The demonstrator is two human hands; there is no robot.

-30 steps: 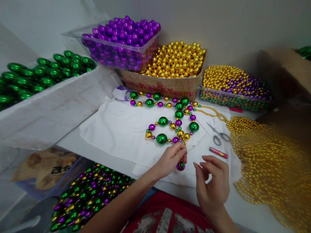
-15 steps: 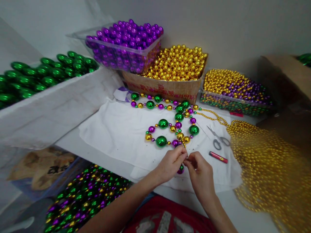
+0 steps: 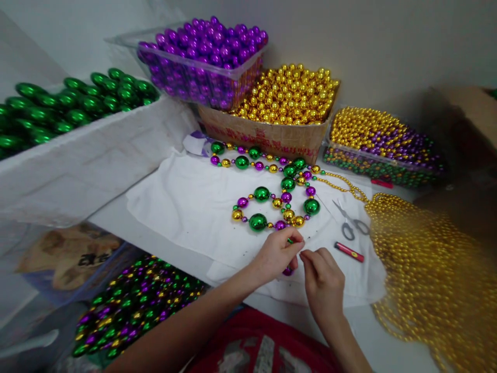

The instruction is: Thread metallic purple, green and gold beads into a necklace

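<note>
A bead necklace (image 3: pixel 258 222) of green, purple and gold balls lies looped on the white cloth (image 3: pixel 186 217). My left hand (image 3: pixel 276 255) is closed on its near end. A small green bead shows between the fingers and a purple bead peeks out below them. Just to the right, my right hand (image 3: pixel 323 274) is closed in a pinch, fingertips close to the left ones but apart. Whatever it pinches is too small to make out. Grey-handled scissors (image 3: pixel 351 220) and a red lighter (image 3: pixel 349 252) lie to the right of my hands.
Behind stand a clear tub of purple balls (image 3: pixel 209 46), a cardboard box (image 3: pixel 264 135) of gold balls and a bin of small mixed beads (image 3: pixel 373 134). A white foam box (image 3: pixel 89 150) of green balls is at left. Gold bead strands (image 3: pixel 430 269) cover the right side.
My hands have drawn slightly apart, the right one moving a little right and down. More of the green bead shows in my left fingers. The view has shifted slightly.
</note>
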